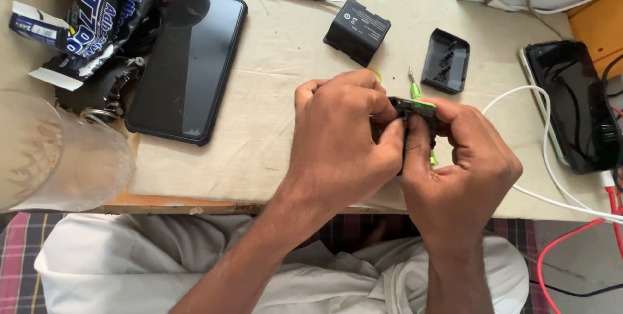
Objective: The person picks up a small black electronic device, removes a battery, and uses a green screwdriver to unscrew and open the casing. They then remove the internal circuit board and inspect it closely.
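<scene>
Both hands, left hand (341, 135) and right hand (464, 164), are closed around a small black electronic part (415, 109) at frame centre, judged light, rigid and fragile, best held by its edges.

Both bare forearms rise from the lower edge and converge at the middle, where the left hand (341, 135) and the right hand (464, 164) meet knuckle to knuckle, fingers curled tight and thumbs pressed inward.
</scene>
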`<state>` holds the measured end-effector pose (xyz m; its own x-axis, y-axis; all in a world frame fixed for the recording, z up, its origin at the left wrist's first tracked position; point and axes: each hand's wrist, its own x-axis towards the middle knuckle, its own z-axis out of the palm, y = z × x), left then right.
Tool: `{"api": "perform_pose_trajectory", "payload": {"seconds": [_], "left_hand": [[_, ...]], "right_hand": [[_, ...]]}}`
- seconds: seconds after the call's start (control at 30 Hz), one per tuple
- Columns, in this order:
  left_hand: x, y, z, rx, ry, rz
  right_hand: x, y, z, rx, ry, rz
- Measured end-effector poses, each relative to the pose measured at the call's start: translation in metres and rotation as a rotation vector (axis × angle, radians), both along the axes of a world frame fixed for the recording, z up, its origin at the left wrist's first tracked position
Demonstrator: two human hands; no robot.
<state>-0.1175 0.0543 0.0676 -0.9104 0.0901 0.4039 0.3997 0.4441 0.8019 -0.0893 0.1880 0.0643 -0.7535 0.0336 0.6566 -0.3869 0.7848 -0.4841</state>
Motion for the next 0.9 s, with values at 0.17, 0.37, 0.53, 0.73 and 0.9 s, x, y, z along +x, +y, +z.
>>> {"api": "perform_pose_trajectory", "payload": {"seconds": [0.17,0.37,0.53,0.73,0.9], "left_hand": [[0.012,-0.001,0.003,0.036,-0.084,-0.049],[0.013,-0.001,-0.001,-0.001,-0.112,-0.108],[0.007,-0.016,-0.001,0.028,-0.151,-0.216],[0.004,-0.027,-0.005,0.001,-0.173,-0.333],[0.002,-0.029,-0.005,-0.024,-0.173,-0.377]], "right_hand": [[-0.024,0.017,0.005,-0.090,0.027,-0.032],[-0.017,0.043,-0.011,-0.398,-0.115,0.028],[-0.009,0.052,0.001,-0.624,-0.243,0.186],[-0.003,0.058,0.011,-0.700,-0.428,0.300],[-0.008,0.061,0.008,-0.748,-0.568,0.343]]}}
